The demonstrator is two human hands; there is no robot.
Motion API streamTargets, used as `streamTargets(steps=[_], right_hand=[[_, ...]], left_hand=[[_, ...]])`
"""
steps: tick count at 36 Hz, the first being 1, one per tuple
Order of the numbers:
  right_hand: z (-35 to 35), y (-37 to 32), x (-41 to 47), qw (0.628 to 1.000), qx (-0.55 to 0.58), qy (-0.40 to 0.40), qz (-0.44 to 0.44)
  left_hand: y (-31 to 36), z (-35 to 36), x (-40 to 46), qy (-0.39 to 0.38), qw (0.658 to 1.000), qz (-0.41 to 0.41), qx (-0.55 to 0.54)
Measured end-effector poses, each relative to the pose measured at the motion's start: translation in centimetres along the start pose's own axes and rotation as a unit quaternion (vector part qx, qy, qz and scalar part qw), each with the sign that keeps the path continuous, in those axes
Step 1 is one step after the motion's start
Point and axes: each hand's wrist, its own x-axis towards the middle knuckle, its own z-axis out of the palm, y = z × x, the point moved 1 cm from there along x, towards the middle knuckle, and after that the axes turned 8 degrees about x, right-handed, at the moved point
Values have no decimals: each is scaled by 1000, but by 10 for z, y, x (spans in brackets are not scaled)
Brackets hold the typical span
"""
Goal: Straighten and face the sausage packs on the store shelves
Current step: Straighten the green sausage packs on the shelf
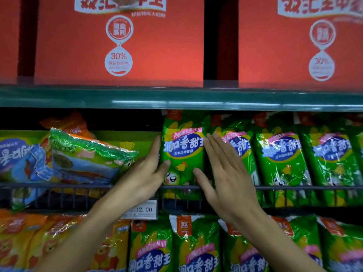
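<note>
A green corn-sausage pack (pixel 183 152) stands upright at the left end of a row of like packs (pixel 280 156) on the middle shelf, behind a wire rail (pixel 294 187). My left hand (pixel 146 170) lies flat against the pack's left edge, thumb on its front. My right hand (pixel 222 169) rests with straight fingers on its right edge and the neighbouring pack. Left of them, a pack (pixel 88 156) leans tilted with its back facing out, over other slumped packs (pixel 17 156).
Red cartons (pixel 121 44) stand on the green top shelf (pixel 176 99). A price tag reading 12.00 (pixel 142 210) hangs under the rail. The lower shelf holds green packs (pixel 196 246) and orange packs (pixel 29 238).
</note>
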Motion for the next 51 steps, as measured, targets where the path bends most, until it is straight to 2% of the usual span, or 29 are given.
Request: streamTargets(steps=[4, 9, 12, 20, 26, 28, 30, 32, 34, 36, 39, 41, 45, 51], right_hand=[[-4, -2, 9, 999, 37, -10, -4], [-3, 3, 10, 998, 4, -58, -26], [-2, 5, 8, 997, -11, -77, -30], [-3, 5, 14, 995, 0, -95, -31], [-7, 7, 10, 996, 27, -75, -38], [-12, 10, 4, 997, 55, -49, -35], [-18, 14, -5, 997, 72, -21, -36], [-24, 20, -16, 997, 75, 1, -33], [-32, 29, -25, 997, 70, 11, -24], [-38, 36, -30, 998, 56, 4, -11], [-40, 41, -33, 999, 23, -39, -1], [-41, 42, -33, 999, 8, -53, 0], [-47, 43, -24, 999, -2, -51, 14], [-41, 46, -5, 996, 2, -78, 38]], left_hand=[[3, -2, 1, 64, 997, -43, -6], [-7, -7, 5, -10, 996, -64, 68], [-10, -9, 8, -31, 994, -71, 76], [-1, -11, 0, 4, 996, -79, 45], [-1, -7, -4, -5, 987, -87, 137], [5, -3, -12, 36, 985, -59, 155], [12, 2, -23, 116, 980, 1, 160], [12, 6, -30, 178, 963, 59, 192], [10, 9, -30, 204, 942, 114, 241], [11, 13, -25, 185, 930, 155, 278], [17, 20, -17, 94, 912, 178, 358], [19, 21, -13, 58, 914, 182, 359], [26, 17, -5, 28, 932, 154, 327], [31, 27, 3, 22, 932, 143, 332]])
